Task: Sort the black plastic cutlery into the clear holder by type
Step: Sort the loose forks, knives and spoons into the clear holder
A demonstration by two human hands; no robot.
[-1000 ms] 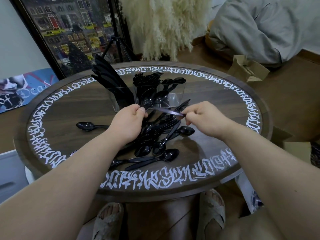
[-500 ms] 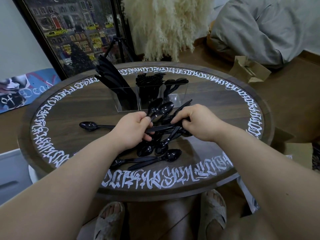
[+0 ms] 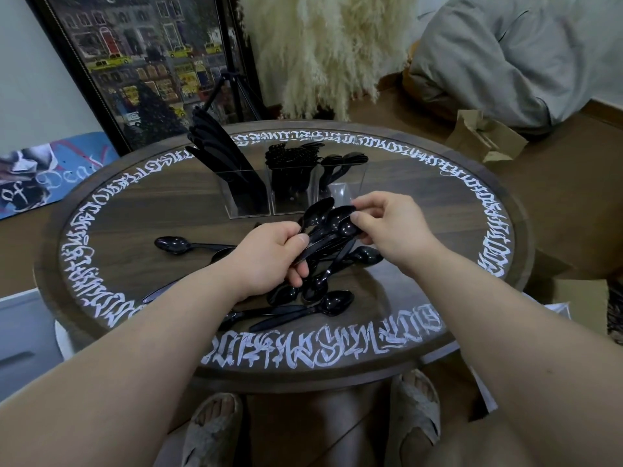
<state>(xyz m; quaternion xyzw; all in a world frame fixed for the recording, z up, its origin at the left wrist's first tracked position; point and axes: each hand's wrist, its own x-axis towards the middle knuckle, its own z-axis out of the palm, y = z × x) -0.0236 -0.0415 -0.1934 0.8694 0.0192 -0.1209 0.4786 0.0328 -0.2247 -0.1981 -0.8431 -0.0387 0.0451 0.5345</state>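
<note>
Several black spoons (image 3: 323,227) were bunched in the left hand (image 3: 269,254), whose fingers and thumb curled round their handles while the bowls fanned out up and to the right, just in front of the clear holder (image 3: 293,190). The right hand (image 3: 387,227) met the bunch from the right, its fingertips (image 3: 357,219) pinching at the bowl of one of the spoons.

The holder stood toward the far edge of the round table (image 3: 438,203), a little left of middle, split into three compartments. Knives (image 3: 219,146) leaned out to the left from the left compartment, forks (image 3: 290,156) filled the middle one, and a few spoons (image 3: 340,163) stood in the right one.

More loose spoons (image 3: 320,284) lay in a heap on the table under and just nearer than the hands, with two longer ones stretched toward the near edge. One single spoon (image 3: 175,245) lay apart to the left of the left hand, bowl pointing toward the left edge. White lettering (image 3: 303,352) ran round the table's rim.
</note>
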